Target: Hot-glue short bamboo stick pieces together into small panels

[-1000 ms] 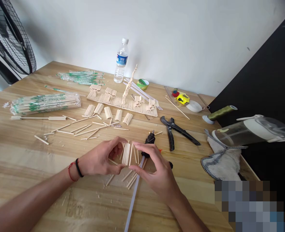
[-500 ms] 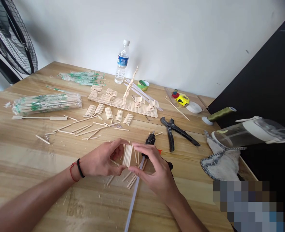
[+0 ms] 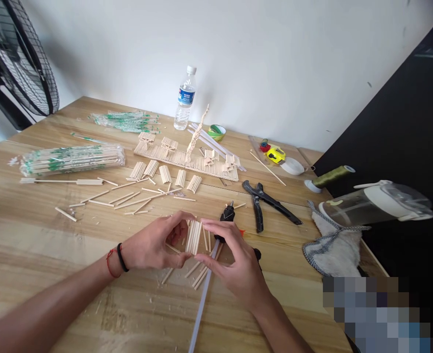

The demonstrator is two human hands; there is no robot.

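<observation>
A small panel of wooden sticks (image 3: 193,237) set side by side is pinched at its two ends between my hands. My left hand (image 3: 161,241) grips it from the left with thumb and fingertips. From the right, my right hand (image 3: 234,252) holds the same panel, thumb at the near end and fingers at the far end. Just beyond and partly under the right hand lies a black glue gun (image 3: 226,214), with a long clear glue stick (image 3: 202,309) running toward me. Loose short sticks (image 3: 200,277) lie on the table below the panel.
Several finished stick panels (image 3: 181,177) lie before a long stick-built model (image 3: 157,153). Black cutters (image 3: 271,202) rest to the right. Bagged sticks (image 3: 72,159) lie left, a water bottle (image 3: 184,100) stands behind. A cloth (image 3: 334,250) and a clear jug (image 3: 356,206) sit at the right edge.
The view has shifted very slightly, and the background sits a little lower. Both hands keep the same hold on the stick panel.
</observation>
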